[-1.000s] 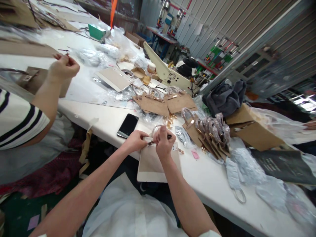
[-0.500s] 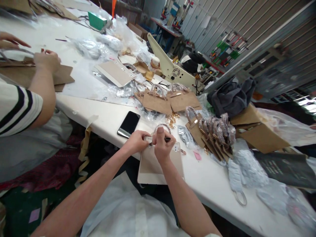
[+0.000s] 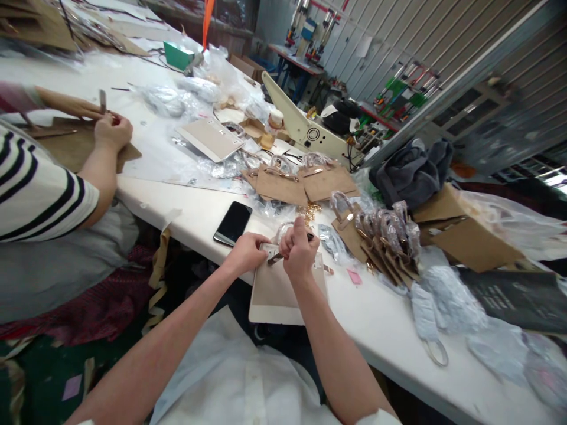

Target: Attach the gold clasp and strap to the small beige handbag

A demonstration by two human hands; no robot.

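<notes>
A flat beige bag panel (image 3: 277, 292) with a paler lower strip lies at the table's front edge, partly over it. My left hand (image 3: 248, 252) is closed at the panel's upper left corner, thumb and fingers pinching there; small hardware at the fingertips is hard to make out. My right hand (image 3: 300, 251) is a fist around a slim dark hand tool (image 3: 275, 258). The tool's tip points left and down, just over the panel near my left fingertips. Behind my right hand, a plastic-wrapped handle (image 3: 283, 230) is partly hidden.
A phone (image 3: 233, 223) lies left of the panel. Small gold metal pieces (image 3: 310, 211) and brown panels with wrapped handles (image 3: 281, 184) lie beyond; more stand at right (image 3: 390, 242). At left, a co-worker's hands (image 3: 113, 131) handle a brown piece.
My right hand has lifted slightly and shifted right, bringing the tool's tip away from my left fingertips. My left hand stays at the corner. The co-worker's hands have moved right.
</notes>
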